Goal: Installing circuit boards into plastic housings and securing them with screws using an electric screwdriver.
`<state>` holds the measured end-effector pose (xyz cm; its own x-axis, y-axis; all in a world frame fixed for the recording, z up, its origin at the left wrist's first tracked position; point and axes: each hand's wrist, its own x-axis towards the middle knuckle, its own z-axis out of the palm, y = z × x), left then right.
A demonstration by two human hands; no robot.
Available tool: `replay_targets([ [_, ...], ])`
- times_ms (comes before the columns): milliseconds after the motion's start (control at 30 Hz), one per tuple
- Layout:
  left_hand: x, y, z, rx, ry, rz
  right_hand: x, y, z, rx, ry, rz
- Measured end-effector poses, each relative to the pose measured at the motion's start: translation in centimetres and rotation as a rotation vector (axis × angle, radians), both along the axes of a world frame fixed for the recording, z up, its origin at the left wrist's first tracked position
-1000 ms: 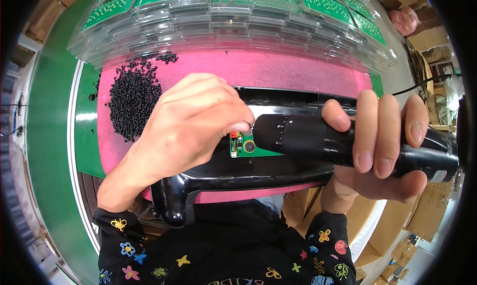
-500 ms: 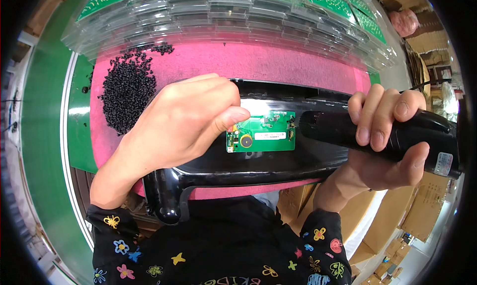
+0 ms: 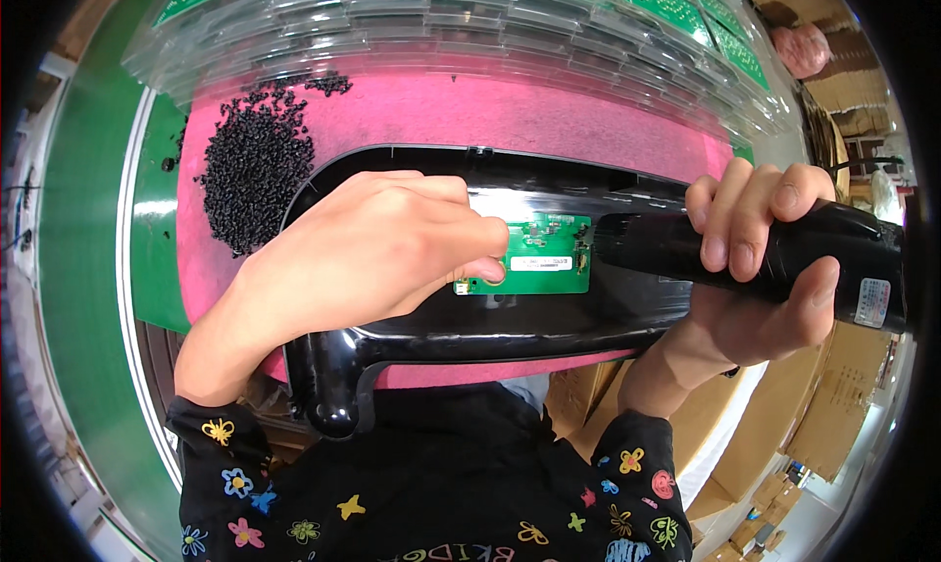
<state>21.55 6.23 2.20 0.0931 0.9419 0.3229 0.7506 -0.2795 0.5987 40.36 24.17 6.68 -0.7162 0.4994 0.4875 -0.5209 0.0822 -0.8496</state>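
- Wears black cloth sleeves with coloured flower motifs [image 3: 230,454], ending short of both wrists, so well away from the working fingers.
- Has the long, glossy black plastic housing [image 3: 549,317] laid crosswise before the body, hollow side up, presumably for open access from above.
- Grips the smooth black cylindrical power driver [image 3: 652,253] in the right hand [image 3: 749,248], fingers wrapped over the far side, thumb along the near side; holds it almost level, front end close by the board's right edge (cannot tell whether touching), perhaps to leave a clear view.
- Bends the left hand [image 3: 392,229] over the left part of the flat, rectangular green circuit board [image 3: 549,281], lying inside the housing; curls the fingers inward, thumb tip down at the board, likely steadying it. Cannot tell whether pinching anything small, with the fingertips partly hidden.
- Rests the housing on the broad, rounded pink mat [image 3: 588,121], probably as padding against scratches.
- Has the heap of tiny black screw-like pieces [image 3: 257,170] at the mat's left, beyond the left wrist, seemingly for short reaches.
- Has the stacked clear plastic trays [image 3: 470,23] past the mat's far part, bearing more green boards [image 3: 657,3], apparently stacked to save table space.
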Motion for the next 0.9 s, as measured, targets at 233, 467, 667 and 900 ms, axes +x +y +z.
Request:
replay_targets([
  [233,0.1,-0.4,-0.3,-0.114,-0.109,0.066,-0.3,-0.2,0.2,-0.017,0.031,-0.033],
  [467,-0.1,-0.4,0.3,-0.207,-0.106,0.083,-0.2,-0.1,0.3,-0.046,-0.062,0.016],
  [667,0.0,-0.1,0.3,-0.203,-0.202,0.087,-1.1,-0.3,0.4,-0.022,-0.083,0.084],
  [900,-0.3,-0.1,0.5,-0.338,-0.163,0.089,-1.6,-0.7,0.1,-0.009,-0.108,0.088],
])
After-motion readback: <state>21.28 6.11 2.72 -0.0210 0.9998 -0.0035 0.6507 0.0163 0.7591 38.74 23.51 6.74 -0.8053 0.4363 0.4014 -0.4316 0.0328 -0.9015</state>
